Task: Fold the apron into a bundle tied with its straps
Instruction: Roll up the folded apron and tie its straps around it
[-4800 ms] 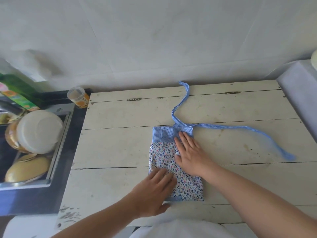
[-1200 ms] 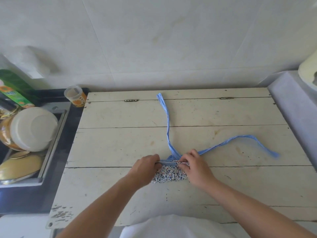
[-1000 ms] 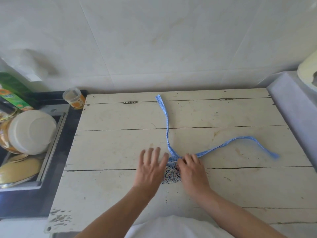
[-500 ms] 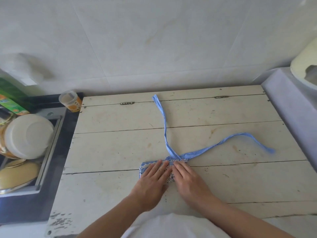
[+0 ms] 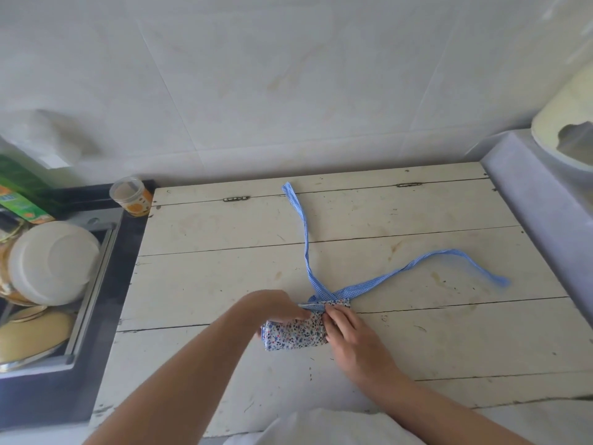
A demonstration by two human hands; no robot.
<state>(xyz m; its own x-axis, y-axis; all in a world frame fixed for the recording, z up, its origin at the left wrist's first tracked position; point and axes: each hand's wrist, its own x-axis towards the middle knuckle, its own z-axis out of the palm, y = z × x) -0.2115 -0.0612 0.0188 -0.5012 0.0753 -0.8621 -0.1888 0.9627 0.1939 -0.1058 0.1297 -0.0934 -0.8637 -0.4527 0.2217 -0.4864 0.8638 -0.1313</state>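
The apron (image 5: 293, 336) is a small floral roll with a blue checked band on top, lying on the white plank table (image 5: 433, 342). My left hand (image 5: 269, 308) grips the roll's left top edge. My right hand (image 5: 349, 337) holds its right end, fingers on the band. One blue strap (image 5: 303, 239) runs from the roll toward the wall. The other strap (image 5: 426, 271) curves out to the right and ends near the table's right side.
A sink (image 5: 96, 268) at the left holds a white bowl (image 5: 51, 261) and a yellow dish (image 5: 32, 335). A small orange-labelled jar (image 5: 131, 197) stands at the table's back left corner. A grey ledge (image 5: 539, 220) borders the right side.
The flat folded apron has been rolled into a short roll. Half a second ago both hands pressed flat on it; now they grip its ends and it sits raised on the table.
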